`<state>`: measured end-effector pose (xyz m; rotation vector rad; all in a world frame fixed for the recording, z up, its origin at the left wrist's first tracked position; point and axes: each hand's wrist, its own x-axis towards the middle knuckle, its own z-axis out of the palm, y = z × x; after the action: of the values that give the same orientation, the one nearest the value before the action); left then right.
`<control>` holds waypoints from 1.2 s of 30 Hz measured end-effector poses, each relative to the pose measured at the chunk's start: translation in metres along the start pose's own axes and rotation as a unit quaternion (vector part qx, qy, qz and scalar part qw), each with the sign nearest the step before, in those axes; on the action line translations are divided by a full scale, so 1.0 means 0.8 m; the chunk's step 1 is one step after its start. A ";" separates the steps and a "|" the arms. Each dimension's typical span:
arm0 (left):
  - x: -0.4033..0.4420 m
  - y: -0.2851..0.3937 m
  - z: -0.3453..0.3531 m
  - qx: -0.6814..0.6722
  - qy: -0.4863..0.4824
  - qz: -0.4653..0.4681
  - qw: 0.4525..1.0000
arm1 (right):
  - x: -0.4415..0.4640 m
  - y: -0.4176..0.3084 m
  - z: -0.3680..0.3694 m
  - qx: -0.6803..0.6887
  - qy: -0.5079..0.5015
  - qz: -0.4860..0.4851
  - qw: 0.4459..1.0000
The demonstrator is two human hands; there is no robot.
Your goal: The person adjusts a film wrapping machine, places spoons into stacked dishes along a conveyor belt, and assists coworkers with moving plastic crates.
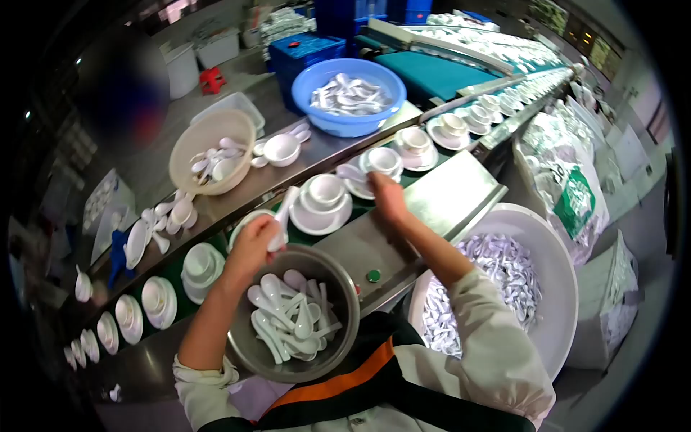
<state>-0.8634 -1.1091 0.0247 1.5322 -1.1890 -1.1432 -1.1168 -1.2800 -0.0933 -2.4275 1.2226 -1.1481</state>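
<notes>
My left hand (pixel 255 243) is closed on a white soup spoon (pixel 286 207), which points up over the conveyor. It is above the rim of a steel bowl (pixel 348 277) that holds several loose white spoons (pixel 304 322). Over the line, my right hand (pixel 387 196) is closed around the end of another white spoon (pixel 350 173), its fingertips partly hidden. That spoon is beside a stacked cup and plate set (pixel 383 163). Between my hands stands another stack of cup, bowl and plate (pixel 322 204). A further set (pixel 250 225) is partly covered by my left hand.
A blue basin (pixel 302 97) of spoons and a beige basin (pixel 248 155) of mixed pieces stand beyond the conveyor. Several dish sets run along the green belt (pixel 235 245). At my right are a metal ledge (pixel 453 191) and a large white tub (pixel 565 288) of wrapped pieces.
</notes>
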 end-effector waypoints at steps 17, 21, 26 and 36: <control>0.088 -0.109 -0.072 0.361 -0.173 -0.126 0.908 | -0.020 0.064 -0.069 0.157 -0.109 0.299 0.935; 0.058 -0.102 -0.104 0.392 -0.075 -0.198 0.895 | 0.001 0.061 -0.047 -0.066 -0.108 0.159 0.979; -0.067 -0.038 -0.100 0.226 -0.021 -0.140 0.964 | 0.006 0.048 -0.016 -0.233 -0.041 0.058 0.970; -0.228 -0.092 -0.078 -0.155 -0.057 -0.269 0.949 | -0.098 -0.091 -0.119 0.088 -0.394 0.051 0.913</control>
<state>-0.8115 -0.9119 -0.0059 1.5998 -0.6220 -1.7054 -1.1691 -1.1591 -0.0373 -2.2658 0.9012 -0.1624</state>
